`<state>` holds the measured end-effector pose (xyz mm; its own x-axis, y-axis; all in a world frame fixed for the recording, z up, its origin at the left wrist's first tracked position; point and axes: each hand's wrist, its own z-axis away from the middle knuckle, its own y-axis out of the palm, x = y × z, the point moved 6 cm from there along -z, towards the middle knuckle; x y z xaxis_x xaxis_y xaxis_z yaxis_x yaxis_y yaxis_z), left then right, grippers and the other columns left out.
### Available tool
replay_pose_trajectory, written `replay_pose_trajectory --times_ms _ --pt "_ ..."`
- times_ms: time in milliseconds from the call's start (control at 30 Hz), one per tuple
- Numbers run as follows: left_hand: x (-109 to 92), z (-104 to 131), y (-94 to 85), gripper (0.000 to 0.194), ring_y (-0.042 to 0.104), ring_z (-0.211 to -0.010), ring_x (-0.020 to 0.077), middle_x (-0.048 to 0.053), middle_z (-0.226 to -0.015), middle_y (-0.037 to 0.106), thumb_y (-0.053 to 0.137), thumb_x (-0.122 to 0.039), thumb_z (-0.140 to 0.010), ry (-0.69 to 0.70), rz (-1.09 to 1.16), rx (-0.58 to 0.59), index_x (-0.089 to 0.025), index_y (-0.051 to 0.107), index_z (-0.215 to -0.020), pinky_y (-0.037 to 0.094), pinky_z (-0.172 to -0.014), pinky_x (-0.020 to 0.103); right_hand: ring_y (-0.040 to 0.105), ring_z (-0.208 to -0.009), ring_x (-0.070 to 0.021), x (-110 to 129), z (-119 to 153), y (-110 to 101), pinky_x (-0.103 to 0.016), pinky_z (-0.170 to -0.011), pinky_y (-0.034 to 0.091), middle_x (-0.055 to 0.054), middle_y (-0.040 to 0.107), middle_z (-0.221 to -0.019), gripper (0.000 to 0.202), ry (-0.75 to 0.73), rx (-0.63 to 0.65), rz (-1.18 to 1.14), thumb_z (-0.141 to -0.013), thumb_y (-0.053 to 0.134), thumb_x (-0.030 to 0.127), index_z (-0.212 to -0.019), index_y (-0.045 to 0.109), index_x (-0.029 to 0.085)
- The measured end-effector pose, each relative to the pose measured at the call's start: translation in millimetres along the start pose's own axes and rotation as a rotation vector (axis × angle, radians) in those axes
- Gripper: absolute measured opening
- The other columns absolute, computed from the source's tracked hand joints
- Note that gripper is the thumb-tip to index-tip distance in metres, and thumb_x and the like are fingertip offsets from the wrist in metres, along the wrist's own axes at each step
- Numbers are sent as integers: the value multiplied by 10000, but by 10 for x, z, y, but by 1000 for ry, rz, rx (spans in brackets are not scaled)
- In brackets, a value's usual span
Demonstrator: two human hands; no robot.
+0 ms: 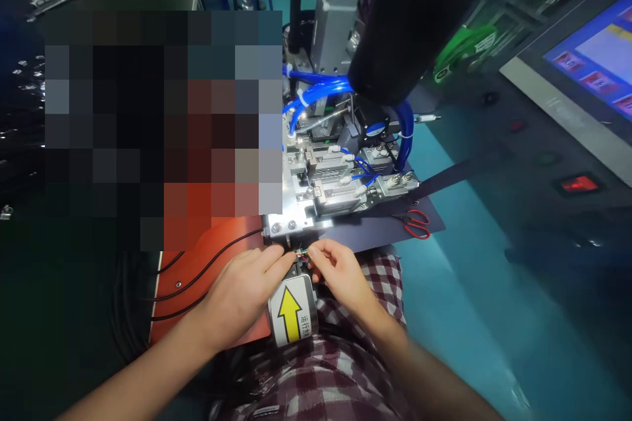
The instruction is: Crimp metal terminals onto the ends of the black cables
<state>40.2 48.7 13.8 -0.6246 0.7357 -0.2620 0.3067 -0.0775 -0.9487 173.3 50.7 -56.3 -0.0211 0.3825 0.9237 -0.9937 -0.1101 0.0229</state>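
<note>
A blue-green workbench [459, 289] fills the right and lower part of the view, with a dark control panel [553, 145] and a lit screen [597, 59] rising at its far right. In the middle stands a metal fixture [340, 177] of clamps and blocks, fed by blue air hoses [316, 82], on a dark mat [424, 210]. Red-handled scissors [417, 223] lie on that mat, just right of the fixture. To the left, an orange pad [207, 270] carries black cables [212, 260] that run toward the fixture's front edge.

Below the fixture's front edge sits a small grey housing with a yellow arrow label [291, 319], just above the person's checked clothing [345, 355]. Both hands meet right over it. The left hand [247, 293] reaches in from the left, its fingertips drawn together on the end of a thin cable. The right hand [338, 270] comes from the right, thumb and forefinger pinched on a tiny bundle of coloured wire ends [302, 252] — this sits between the two hands, at the fixture's front edge. Whether the two hands hold one and the same cable is too small to tell.
</note>
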Motion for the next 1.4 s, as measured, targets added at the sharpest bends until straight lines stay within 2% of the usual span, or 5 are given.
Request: replay_pose_trajectory --times_ms 167,367,667,1100,1400 --pt "27 -9 16 251 574 -708 199 70 -863 609 385 -118 -896 -30 57 17 -133 557 -1078 495 -606 321 468 -523 -121 32 156 24 -234 -484 348 14 528 -618 173 -76 -100 149 -826 564 309 -728 560 166" --pt "62 19 71 247 575 -728 200 62 -871 604 416 -117 -884 -54 95 43 -155 542 -1093 497 -628 322 499 -621 -145 463 261 39 -280 -618 329 8 556 -667 153 -452 -226 747 -852 511 189 -701 540 188" --pt "58 4 45 246 583 -737 195 64 -882 611 383 -105 -887 -63 126 30 -168 554 -1053 499 -635 314 485 -602 -142 511 247 64 -288 -614 307 7 546 -661 155 -545 -219 866 -858 494 178 -705 521 184" --pt "49 -25 5 286 583 -725 176 68 -859 618 340 -90 -887 -63 89 42 -151 580 -1029 477 -635 293 497 -643 -145 486 177 -3 -259 -624 361 8 537 -675 149 -441 -179 628 -839 499 162 -699 538 194" --pt "66 -39 11 284 585 -697 192 52 -842 594 377 -84 -862 -171 61 120 -179 578 -1039 464 -582 300 398 -462 -104 18 -44 -19 -229 -472 305 54 459 -521 130 -2 -13 -141 -735 586 242 -630 558 170"
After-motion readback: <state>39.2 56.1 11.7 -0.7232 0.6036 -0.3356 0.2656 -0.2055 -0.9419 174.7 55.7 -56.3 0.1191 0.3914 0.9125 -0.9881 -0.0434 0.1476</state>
